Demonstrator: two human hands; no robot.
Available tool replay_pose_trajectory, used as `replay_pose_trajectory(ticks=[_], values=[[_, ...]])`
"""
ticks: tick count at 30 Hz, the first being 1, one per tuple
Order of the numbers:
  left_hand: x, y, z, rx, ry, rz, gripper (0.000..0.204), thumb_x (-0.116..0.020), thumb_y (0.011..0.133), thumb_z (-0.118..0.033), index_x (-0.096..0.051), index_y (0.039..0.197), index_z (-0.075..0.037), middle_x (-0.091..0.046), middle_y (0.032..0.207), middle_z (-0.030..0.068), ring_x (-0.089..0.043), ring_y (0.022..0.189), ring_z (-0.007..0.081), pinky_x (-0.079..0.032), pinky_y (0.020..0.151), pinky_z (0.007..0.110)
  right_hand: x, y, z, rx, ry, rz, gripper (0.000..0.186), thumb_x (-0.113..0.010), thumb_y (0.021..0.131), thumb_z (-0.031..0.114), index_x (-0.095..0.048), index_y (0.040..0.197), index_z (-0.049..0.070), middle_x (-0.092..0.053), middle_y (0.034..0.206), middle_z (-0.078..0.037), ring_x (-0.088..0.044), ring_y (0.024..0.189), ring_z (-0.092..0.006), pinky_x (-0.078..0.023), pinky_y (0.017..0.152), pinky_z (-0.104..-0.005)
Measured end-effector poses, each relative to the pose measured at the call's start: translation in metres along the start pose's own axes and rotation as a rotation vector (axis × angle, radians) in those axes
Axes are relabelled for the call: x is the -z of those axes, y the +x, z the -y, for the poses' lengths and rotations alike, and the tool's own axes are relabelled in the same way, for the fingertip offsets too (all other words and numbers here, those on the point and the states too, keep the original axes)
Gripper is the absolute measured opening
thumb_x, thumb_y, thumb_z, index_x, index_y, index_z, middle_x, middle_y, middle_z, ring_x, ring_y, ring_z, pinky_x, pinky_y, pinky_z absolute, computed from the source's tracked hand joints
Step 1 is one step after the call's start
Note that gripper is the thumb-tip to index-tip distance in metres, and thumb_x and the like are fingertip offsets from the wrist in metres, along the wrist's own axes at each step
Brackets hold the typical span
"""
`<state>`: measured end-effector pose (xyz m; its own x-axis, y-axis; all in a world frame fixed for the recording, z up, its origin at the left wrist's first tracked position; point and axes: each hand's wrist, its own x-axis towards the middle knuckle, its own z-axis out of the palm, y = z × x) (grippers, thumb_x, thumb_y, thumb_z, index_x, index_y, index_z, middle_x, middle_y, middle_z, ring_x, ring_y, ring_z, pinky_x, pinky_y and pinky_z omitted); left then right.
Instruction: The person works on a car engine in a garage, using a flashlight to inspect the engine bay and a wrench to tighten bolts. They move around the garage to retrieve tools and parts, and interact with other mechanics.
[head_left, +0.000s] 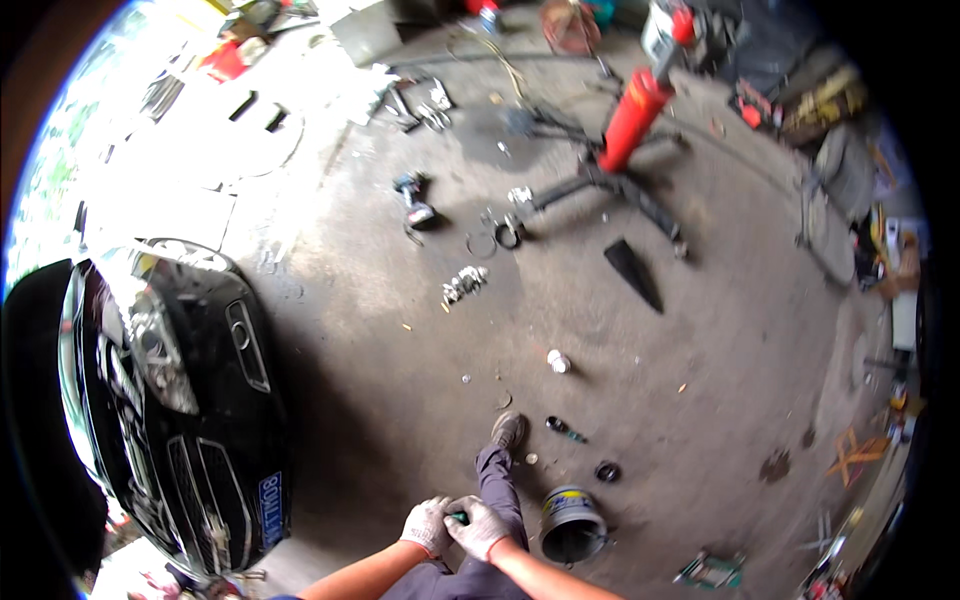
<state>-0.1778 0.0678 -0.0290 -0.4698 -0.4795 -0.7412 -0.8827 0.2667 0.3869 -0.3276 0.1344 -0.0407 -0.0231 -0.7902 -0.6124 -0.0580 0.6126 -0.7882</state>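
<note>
My left hand (430,526) and my right hand (480,527), both in pale knitted gloves, meet in front of my body above my legs. The fingers of both are curled. Between them shows a small dark object with a greenish tint (459,518); most of it is hidden by the gloves, so its kind cannot be made out. It sits against the right hand's fingers, and the left hand presses close beside it. Just to the right of my hands stands a grey bucket (573,527) with a yellow and blue label.
At left is a black car (225,400) with its hood raised. On the floor lie a cordless power tool (413,203), metal parts (465,285), a white bottle (559,361), a dark-and-teal tool (567,430) and a black ring (607,471). A red cylinder (636,122) stands on a wheeled base.
</note>
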Motion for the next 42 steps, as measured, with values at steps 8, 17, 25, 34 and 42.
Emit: replay_pose_trajectory(ticks=[8, 17, 25, 34, 42], values=[[0.051, -0.204, 0.074, 0.223, -0.06, -0.103, 0.032, -0.054, 0.102, -0.035, -0.069, 0.124, -0.018, -0.079, 0.104, 0.0173, -0.076, 0.096, 0.0395, -0.06, 0.082, 0.052, -0.123, -0.095, 0.185, 0.152, -0.765, 0.364, 0.021, -0.053, 0.103, 0.02, -0.066, 0.115, 0.009, -0.074, 0.105, -0.026, -0.071, 0.102, -0.0463, -0.056, 0.091, -0.0541], [0.013, -0.533, 0.271, 0.495, -0.34, -0.659, 0.042, -0.055, 0.105, -0.049, -0.071, 0.117, -0.012, -0.076, 0.104, 0.0189, -0.074, 0.098, 0.0392, -0.058, 0.084, 0.053, -0.295, -0.172, 0.25, 0.396, -0.968, 0.502, 0.026, -0.056, 0.109, 0.023, -0.068, 0.122, 0.005, -0.077, 0.106, -0.016, -0.072, 0.097, -0.0258, -0.056, 0.092, -0.0389], [0.004, -0.588, 0.291, 0.201, -0.576, -1.043, 0.02, -0.063, 0.102, -0.029, -0.068, 0.108, -0.011, -0.074, 0.092, 0.0172, -0.072, 0.091, 0.0414, -0.057, 0.081, 0.052, -0.494, -0.215, 0.314, 0.418, -0.626, 0.864, 0.026, -0.067, 0.106, 0.021, -0.071, 0.117, -0.001, -0.076, 0.108, -0.012, -0.07, 0.103, -0.02, -0.056, 0.095, -0.0345], [0.085, -0.632, 0.51, 0.468, -0.578, -1.463, 0.01, -0.068, 0.097, -0.017, -0.067, 0.096, -0.007, -0.075, 0.088, 0.017, -0.074, 0.085, 0.0375, -0.059, 0.072, 0.046, -0.601, -0.017, 0.464, 0.462, -0.403, 0.384, 0.021, -0.07, 0.104, 0.027, -0.072, 0.111, 0.007, -0.061, 0.077, 0.002, -0.049, 0.056, -0.007, -0.04, 0.049, -0.0262], [0.254, -0.593, 0.79, 0.741, -0.573, -1.593, 0.017, -0.067, 0.093, -0.014, -0.068, 0.105, -0.001, -0.07, 0.1, 0.0194, -0.067, 0.097, 0.0423, -0.054, 0.085, 0.05, -0.833, 0.203, 0.602, 0.77, -0.582, 0.692, 0.028, -0.074, 0.1, 0.015, -0.069, 0.125, 0.005, -0.074, 0.108, -0.005, -0.066, 0.089, -0.0113, -0.055, 0.076, -0.0276]])
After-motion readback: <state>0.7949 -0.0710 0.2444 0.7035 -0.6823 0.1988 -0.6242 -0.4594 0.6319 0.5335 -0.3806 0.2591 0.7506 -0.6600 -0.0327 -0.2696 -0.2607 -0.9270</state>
